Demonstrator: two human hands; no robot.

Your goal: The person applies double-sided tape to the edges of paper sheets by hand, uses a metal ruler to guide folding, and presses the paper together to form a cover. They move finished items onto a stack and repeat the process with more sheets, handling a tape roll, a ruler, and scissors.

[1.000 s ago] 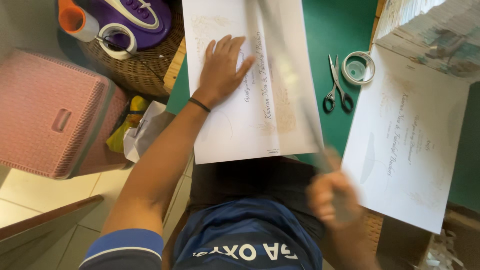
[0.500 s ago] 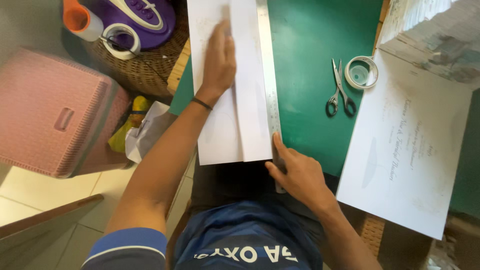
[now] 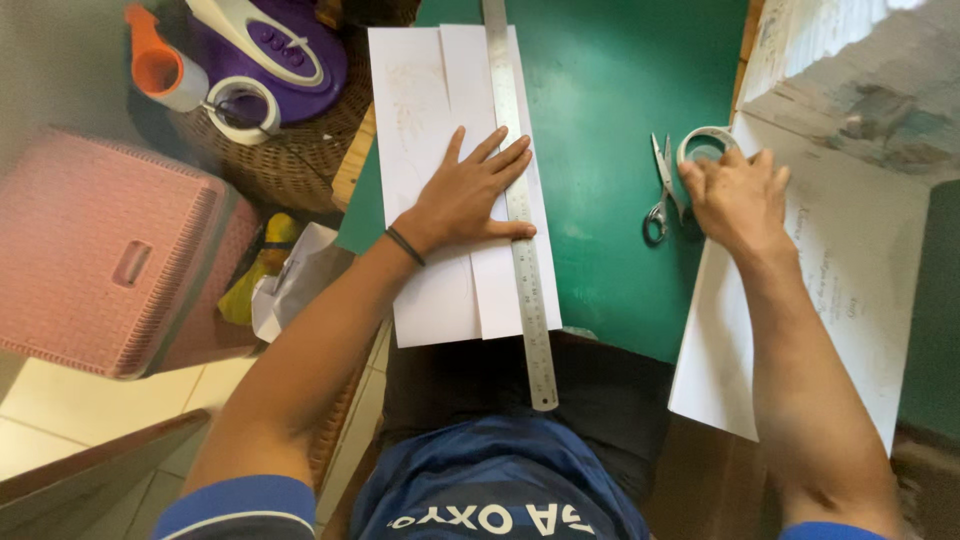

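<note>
Left hand [image 3: 468, 195] flat, fingers spread, pinning folded paper [image 3: 460, 180] beside ruler [image 3: 520, 210]: keep pressure even. Right hand [image 3: 735, 195] fingers curled on tape roll [image 3: 703, 146], right of ruler.

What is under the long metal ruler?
The metal ruler lies on folded white paper, which rests on the green mat. The left hand presses both down. The ruler's near end sticks out past the mat. Whatever lies under the paper is hidden.
</note>
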